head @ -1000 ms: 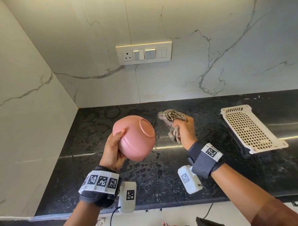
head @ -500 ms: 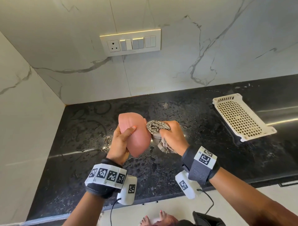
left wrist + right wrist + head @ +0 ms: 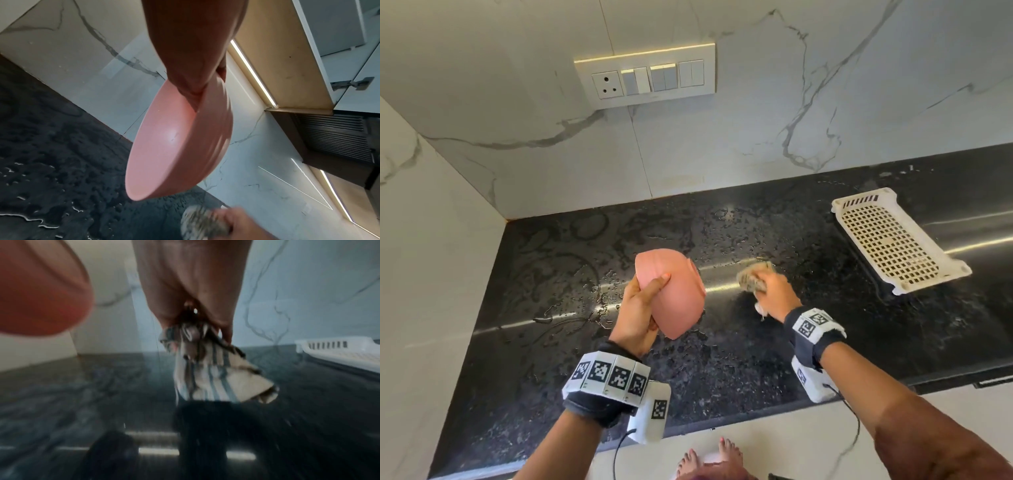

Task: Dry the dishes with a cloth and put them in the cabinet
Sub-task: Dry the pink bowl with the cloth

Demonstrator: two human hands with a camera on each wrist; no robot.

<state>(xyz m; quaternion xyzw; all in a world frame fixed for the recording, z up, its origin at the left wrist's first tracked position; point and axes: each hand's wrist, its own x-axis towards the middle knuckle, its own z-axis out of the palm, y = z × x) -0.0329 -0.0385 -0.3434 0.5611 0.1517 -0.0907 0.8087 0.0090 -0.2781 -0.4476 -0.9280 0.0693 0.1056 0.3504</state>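
Left hand [image 3: 638,313] grips pink bowl [image 3: 674,294] by its rim, thumb on the outer wall, fingers hidden behind; the left wrist view shows the hand pinching the rim, open side of bowl [image 3: 170,146] facing away from the cloth side. Bowl held in the air above wet black counter [image 3: 722,370], tilted on edge, foot ring toward the right hand.

Right hand [image 3: 774,294] curled tight round a bunched striped cloth [image 3: 751,279]; wad sticks out past the fingers, a loose end hangs below the palm. In the right wrist view the cloth [image 3: 216,378] dangles under the fingers, blurred. Cloth and bowl apart, a gap of bare counter between them.

Beyond the right fingers, well apart: white perforated tray [image 3: 893,243] on the counter. Water drops and streaks under and beyond both hands. Switch panel [image 3: 645,78] on marble wall [image 3: 825,102] above. Nothing stands between cloth and bowl.
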